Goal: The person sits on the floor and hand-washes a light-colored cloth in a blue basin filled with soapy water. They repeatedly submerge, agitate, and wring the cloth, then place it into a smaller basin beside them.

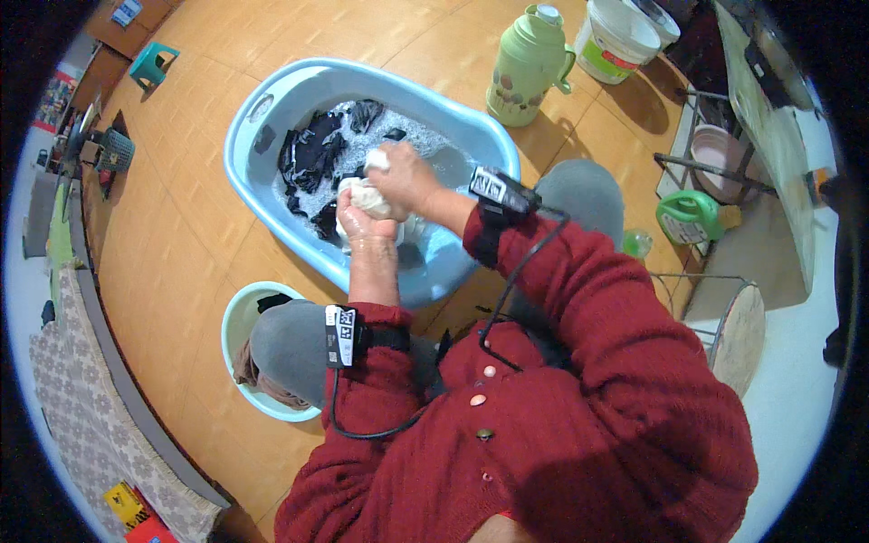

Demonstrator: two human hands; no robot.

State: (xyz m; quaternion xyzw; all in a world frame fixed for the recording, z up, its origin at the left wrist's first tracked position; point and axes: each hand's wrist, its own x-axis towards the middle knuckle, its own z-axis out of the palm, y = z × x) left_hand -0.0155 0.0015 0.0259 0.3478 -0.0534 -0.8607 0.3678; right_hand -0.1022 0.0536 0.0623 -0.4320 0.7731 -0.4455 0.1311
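Observation:
A large light-blue plastic tub (299, 75) stands on the floor before me, with sudsy water (424, 132) in it. My left hand (366, 218) is turned palm up over the water and grips a bunched white cloth (366, 197). From above, my right hand (406, 175) holds another part of the white cloth, and a bit of it shows at its fingers. Part of the cloth hangs down below the hands towards the water. Wet black garments (309, 153) float in the suds to the left of my hands.
A pale green basin (234, 305) with brown and dark cloth stands by my left knee. Beyond the tub's right end are a green thermos flask (523, 75) and white buckets (614, 41). A green detergent jug (689, 217) lies right; a teal stool (151, 66) stands far left.

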